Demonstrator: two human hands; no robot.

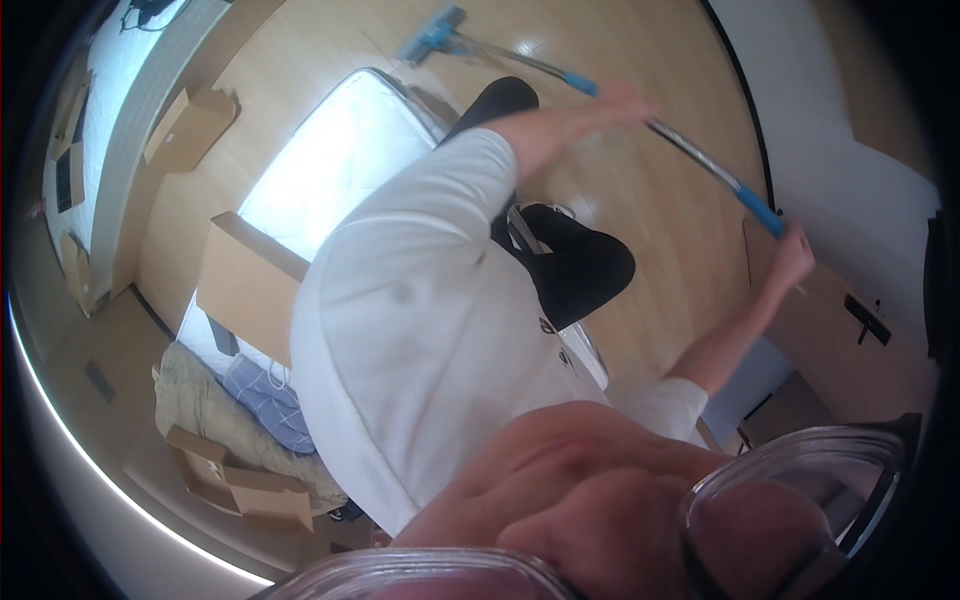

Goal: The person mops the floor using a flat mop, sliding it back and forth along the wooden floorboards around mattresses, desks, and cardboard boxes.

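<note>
A long mop handle [697, 151], silver with blue sections, slants across the upper right. Its flat blue-and-grey mop head [432, 36] rests on the wooden floor at the top. My left hand [624, 105], slightly blurred, is closed round the middle of the handle, just past a blue section. At the far upper end, beside the blue grip [760, 210], my right hand [793, 256] is wrapped round the handle. Both arms reach out from the short sleeves of my white shirt.
A white, mattress-like slab [335, 155] lies left of my legs, with an open cardboard box [245, 285] by it. Another box [190, 130] stands farther left. A blue checked cloth [270, 400] and a beige cushion [205, 400] lie lower left. A door [830, 330] with a black handle is at right.
</note>
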